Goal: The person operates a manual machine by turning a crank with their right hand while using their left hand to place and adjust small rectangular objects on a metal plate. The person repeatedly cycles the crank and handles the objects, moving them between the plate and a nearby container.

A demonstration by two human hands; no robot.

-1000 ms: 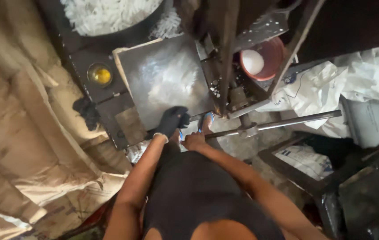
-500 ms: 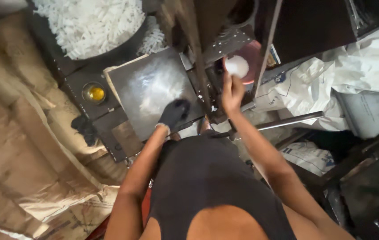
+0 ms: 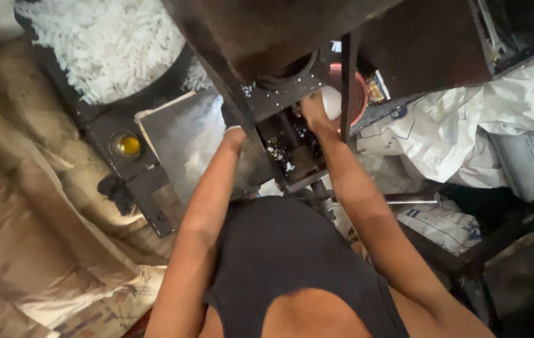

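My left hand (image 3: 232, 125) wears a black glove and reaches over the shiny metal tray (image 3: 179, 141). Most of the hand is hidden under a dark machine frame (image 3: 267, 44), so its fingers cannot be seen. My bare right hand (image 3: 314, 111) is stretched forward to a white lump (image 3: 331, 103) lying in a red bowl (image 3: 359, 94). The fingers lie against the lump, but a vertical metal bar (image 3: 347, 81) partly covers them, and I cannot tell whether they grip it. White crumbs (image 3: 282, 153) are scattered in the machine's open compartment below both hands.
A large dark pan of white shreds (image 3: 107, 44) stands at the far left, beside a round yellow button (image 3: 129, 145) and a black rag (image 3: 115, 191). Brown sacks (image 3: 16, 219) lie at the left, white sacks (image 3: 467, 125) at the right.
My view has moved closer to the machine. The right hand rose from the bar near my body to the white lump in the red bowl. The gloved left hand slid forward under the frame.
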